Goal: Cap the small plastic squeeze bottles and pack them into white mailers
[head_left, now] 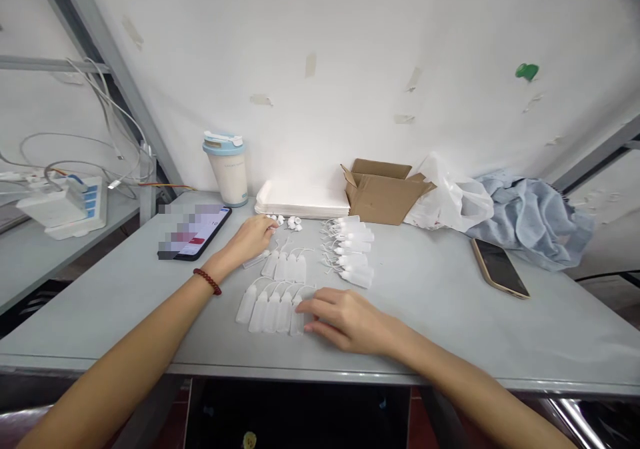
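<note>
Small clear-white dropper bottles with thin tubes at their necks lie in groups on the table. In the front row (271, 312), my right hand (350, 317) has its index fingertip over the rightmost bottle (297, 320) and its thumb at that bottle's right edge. Behind lies a second row (284, 266), and a stacked group (356, 249) is to the right. At the back, my left hand (250, 237) has its fingers pinched together among small white caps (295, 223). What sits between its fingertips is mostly hidden.
Along the wall stand a lidded cup (229, 172), a stack of white sheets (303, 199), an open cardboard box (383, 199), a plastic bag (447, 199) and blue cloth (535, 216). Phones lie left (200, 232) and right (500, 269). A power strip (85, 206) is far left.
</note>
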A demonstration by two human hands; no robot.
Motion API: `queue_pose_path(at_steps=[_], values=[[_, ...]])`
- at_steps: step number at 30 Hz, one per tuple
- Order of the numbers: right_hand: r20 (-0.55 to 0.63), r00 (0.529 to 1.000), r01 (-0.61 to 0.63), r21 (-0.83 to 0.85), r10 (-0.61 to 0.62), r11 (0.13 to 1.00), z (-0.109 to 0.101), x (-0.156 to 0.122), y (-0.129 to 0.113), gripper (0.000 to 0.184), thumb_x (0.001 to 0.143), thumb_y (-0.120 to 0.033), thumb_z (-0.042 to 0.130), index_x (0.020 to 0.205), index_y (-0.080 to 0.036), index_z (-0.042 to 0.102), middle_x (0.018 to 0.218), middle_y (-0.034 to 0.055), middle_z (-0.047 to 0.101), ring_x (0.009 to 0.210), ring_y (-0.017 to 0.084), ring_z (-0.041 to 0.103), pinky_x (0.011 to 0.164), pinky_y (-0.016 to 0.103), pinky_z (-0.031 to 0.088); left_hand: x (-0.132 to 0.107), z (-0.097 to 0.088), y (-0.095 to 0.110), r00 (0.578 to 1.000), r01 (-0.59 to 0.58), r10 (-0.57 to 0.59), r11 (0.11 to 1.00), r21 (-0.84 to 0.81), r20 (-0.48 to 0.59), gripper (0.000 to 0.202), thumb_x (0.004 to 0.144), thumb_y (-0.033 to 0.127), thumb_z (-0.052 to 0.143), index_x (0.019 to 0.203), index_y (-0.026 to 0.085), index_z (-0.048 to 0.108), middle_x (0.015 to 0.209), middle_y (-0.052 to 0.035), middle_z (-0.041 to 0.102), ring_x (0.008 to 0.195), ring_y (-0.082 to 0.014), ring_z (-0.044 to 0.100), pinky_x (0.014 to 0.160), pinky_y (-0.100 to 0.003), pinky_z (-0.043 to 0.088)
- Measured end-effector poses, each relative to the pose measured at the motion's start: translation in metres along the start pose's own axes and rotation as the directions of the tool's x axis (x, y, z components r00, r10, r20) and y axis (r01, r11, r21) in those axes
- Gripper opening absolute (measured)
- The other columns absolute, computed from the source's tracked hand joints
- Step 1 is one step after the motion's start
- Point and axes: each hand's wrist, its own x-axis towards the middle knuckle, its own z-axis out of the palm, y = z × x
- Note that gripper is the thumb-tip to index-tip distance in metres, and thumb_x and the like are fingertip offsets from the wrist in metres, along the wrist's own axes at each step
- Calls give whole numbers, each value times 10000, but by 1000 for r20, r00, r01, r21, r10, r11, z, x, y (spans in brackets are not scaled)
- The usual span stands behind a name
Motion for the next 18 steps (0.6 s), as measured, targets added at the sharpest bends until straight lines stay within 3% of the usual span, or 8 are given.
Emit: queue_pose_path(at_steps=[7,13,18], values=[[86,996,1,-30,2,1000,5,2,0,333,946,-357,352,1153,-172,537,865,54,586,697,131,540,626,221,401,-5,-11,32,996,-10,0,994,-112,-93,302,844,218,393,982,113,640,980,-116,643,897,-225,592,812,-346,457],[110,993,-38,12,36,999,3,4,2,425,867,-520,449,1077,-172,574,749,30,619,617,127,553,568,212,371,-12,-10,60,1000,-2,-5,950,-311,-21,240,835,261,461,949,137,631,921,-76,657,789,-183,591,699,-302,466],[95,991,-86,-37,89,996,-1,3,6,367,872,-508,448,919,-179,603,618,-2,585,502,101,492,495,205,304,-16,-12,74,996,86,-67,865,-495,56,210,812,305,512,889,161,644,921,-59,670,806,-181,597,714,-304,472]])
